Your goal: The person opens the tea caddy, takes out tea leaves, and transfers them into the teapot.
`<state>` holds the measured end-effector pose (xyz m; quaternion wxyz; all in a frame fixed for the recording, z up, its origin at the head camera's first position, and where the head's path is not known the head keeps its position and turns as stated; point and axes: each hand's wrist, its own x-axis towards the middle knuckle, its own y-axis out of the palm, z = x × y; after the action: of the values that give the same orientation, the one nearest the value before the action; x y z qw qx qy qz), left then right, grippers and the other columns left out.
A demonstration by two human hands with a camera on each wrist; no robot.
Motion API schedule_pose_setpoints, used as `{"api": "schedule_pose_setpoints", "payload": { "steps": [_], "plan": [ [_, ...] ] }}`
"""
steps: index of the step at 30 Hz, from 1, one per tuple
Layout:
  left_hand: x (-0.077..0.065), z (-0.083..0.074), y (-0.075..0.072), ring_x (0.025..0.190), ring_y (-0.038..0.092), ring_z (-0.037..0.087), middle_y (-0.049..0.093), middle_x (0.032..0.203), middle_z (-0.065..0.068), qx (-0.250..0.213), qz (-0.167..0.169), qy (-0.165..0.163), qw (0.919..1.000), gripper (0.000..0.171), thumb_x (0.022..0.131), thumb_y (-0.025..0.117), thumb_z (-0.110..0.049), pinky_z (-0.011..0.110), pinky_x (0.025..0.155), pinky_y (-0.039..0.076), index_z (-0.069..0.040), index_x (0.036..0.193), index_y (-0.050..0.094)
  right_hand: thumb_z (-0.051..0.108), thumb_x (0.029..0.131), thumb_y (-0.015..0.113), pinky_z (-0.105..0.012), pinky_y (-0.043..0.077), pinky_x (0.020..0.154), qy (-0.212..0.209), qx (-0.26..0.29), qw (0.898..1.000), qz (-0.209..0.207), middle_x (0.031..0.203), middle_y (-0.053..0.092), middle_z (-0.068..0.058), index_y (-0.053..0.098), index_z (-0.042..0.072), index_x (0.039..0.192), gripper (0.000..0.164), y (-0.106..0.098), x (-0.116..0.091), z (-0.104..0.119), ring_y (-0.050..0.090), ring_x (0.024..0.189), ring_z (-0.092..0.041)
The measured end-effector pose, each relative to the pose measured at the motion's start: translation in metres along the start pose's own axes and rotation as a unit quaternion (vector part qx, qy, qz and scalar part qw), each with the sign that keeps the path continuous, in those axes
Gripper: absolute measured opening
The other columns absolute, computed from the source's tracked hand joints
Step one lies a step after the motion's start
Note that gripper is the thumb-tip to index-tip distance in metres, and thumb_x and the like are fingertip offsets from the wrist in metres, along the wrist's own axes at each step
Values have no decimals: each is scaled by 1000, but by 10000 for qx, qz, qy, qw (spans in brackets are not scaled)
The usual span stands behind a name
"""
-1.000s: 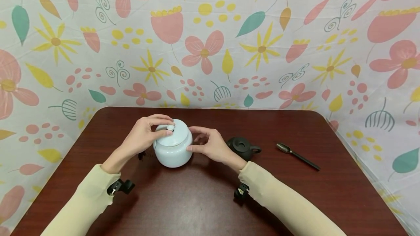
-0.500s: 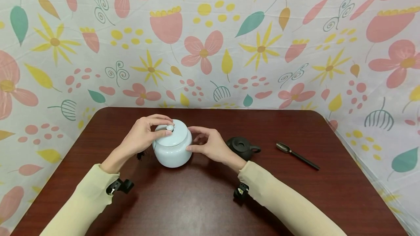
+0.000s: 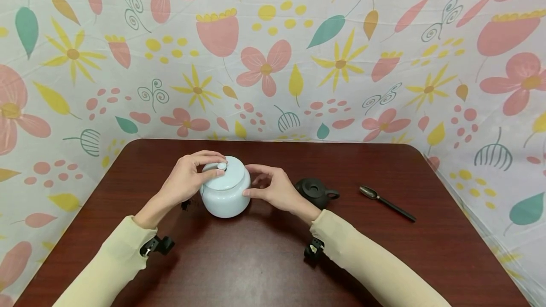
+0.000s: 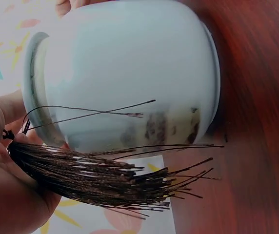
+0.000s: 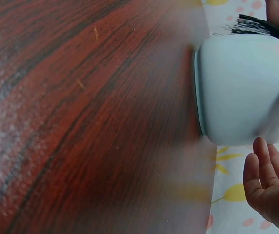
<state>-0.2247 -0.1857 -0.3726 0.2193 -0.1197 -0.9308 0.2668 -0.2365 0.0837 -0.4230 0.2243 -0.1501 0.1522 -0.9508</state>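
A white lidded jar [image 3: 226,201] stands upright on the dark wooden table. My left hand [image 3: 183,177] comes over its lid [image 3: 225,180] from the left, thumb and fingers pinching around the small round knob [image 3: 222,166]. A dark tassel [image 4: 95,178] hangs from the lid and fans out beside the jar in the left wrist view. There a pale band [image 4: 42,73] shows between lid and body. My right hand [image 3: 273,187] holds the jar's right side between thumb and forefinger. Its other fingers [image 5: 267,163] curve loosely beside the wall in the right wrist view.
Just behind my right wrist sits a small black teapot [image 3: 314,192], its handle pointing right. Farther right lies a dark-handled scoop [image 3: 387,203] with a metallic head. A white floral cloth [image 3: 273,60] hangs behind the table [image 3: 256,259].
My left hand and the lid have sunk very slightly. The right hand and the jar's body have stayed in place.
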Motion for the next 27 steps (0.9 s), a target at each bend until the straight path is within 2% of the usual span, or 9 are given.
{"api": "schedule_pose_setpoints", "payload": {
  "steps": [6, 13, 20, 27],
  "plan": [
    [-1, 3, 2, 124, 63, 20, 72, 125, 3, 57, -108, 17, 9999, 24, 93, 83, -13, 40, 98, 47, -11, 117, 82, 12, 87, 89, -31, 57, 72, 8, -2, 10000, 4, 130, 70, -1, 67, 12, 141, 58, -1, 0, 1, 69, 101, -27],
    [-1, 4, 3, 124, 63, 21, 71, 126, 3, 8, -90, 46, 9999, 24, 94, 83, -13, 39, 97, 47, -12, 118, 81, 14, 88, 89, -33, 56, 72, 35, -96, 9999, -14, 128, 71, 1, 68, 13, 141, 58, -1, -1, 0, 70, 100, -25],
    [-2, 5, 1, 125, 61, 18, 70, 130, 0, 33, 27, -52, 10000, 29, 94, 83, -17, 33, 95, 48, -14, 123, 80, 13, 88, 88, -39, 58, 86, 46, -63, 10000, -55, 138, 67, -3, 66, 11, 143, 60, -4, -5, -2, 69, 104, -28],
    [-7, 9, -6, 129, 58, 16, 69, 131, -5, 347, -82, -245, 9991, 30, 95, 83, -26, 46, 97, 45, -21, 124, 80, 13, 89, 87, -47, 56, 90, -114, -144, 9995, -264, 139, 66, -3, 66, 15, 143, 58, -21, -22, 4, 68, 108, -35]
  ]
}}
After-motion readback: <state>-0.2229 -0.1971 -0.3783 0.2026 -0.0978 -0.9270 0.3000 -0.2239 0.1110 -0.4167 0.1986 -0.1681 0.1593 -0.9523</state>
